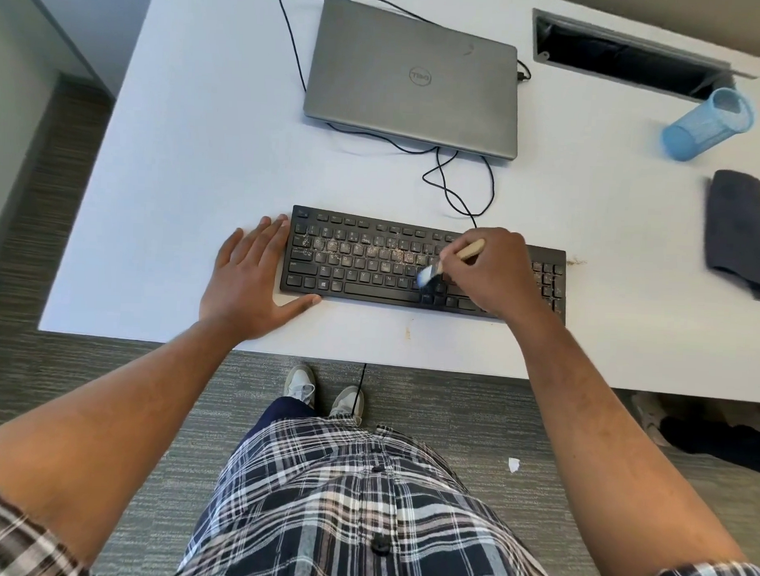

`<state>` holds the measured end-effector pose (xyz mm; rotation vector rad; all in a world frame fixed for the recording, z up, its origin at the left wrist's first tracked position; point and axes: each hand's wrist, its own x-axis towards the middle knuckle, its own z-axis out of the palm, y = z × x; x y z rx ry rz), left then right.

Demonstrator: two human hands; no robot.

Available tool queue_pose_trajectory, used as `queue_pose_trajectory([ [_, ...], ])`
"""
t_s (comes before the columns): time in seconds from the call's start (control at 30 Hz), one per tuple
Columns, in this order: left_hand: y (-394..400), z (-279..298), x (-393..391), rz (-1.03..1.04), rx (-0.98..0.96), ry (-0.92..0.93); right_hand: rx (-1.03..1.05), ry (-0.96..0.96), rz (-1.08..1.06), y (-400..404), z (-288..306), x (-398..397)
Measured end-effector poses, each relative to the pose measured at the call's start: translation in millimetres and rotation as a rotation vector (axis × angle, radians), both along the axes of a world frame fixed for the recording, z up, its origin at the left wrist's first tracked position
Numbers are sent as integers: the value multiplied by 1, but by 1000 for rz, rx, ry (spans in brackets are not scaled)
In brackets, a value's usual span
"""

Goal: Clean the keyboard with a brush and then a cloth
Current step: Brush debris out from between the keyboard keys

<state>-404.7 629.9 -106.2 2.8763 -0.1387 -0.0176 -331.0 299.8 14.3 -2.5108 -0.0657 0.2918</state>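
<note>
A black keyboard (362, 261) lies on the white table (193, 152), with pale crumbs scattered over its upper key rows. My right hand (491, 270) grips a small brush (450, 260) with a wooden handle; its whitish bristles touch the keys near the lower right of the letter block. My left hand (249, 279) lies flat on the table with straight fingers, its fingertips and thumb against the keyboard's left end. A dark grey cloth (742, 231) lies folded at the table's right side, apart from both hands.
A closed grey laptop (413, 78) sits behind the keyboard, with black cables (455, 182) looping between them. A blue mesh cup (707, 124) lies on its side at the right. A cable slot (627, 55) opens at the back right. Crumbs (576, 262) lie beside the keyboard.
</note>
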Motion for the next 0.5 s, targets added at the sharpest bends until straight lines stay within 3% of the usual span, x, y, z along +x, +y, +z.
queue_pose_trajectory([
  [0.1,0,-1,-1,0,11,0,91,-145,-96,-6,5,-1],
  [0.23,-1,0,0,-1,3,-3,153,-127,-159,-30,10,-6],
  [0.5,0,0,0,-7,9,-4,76,-27,20,-67,15,-13],
])
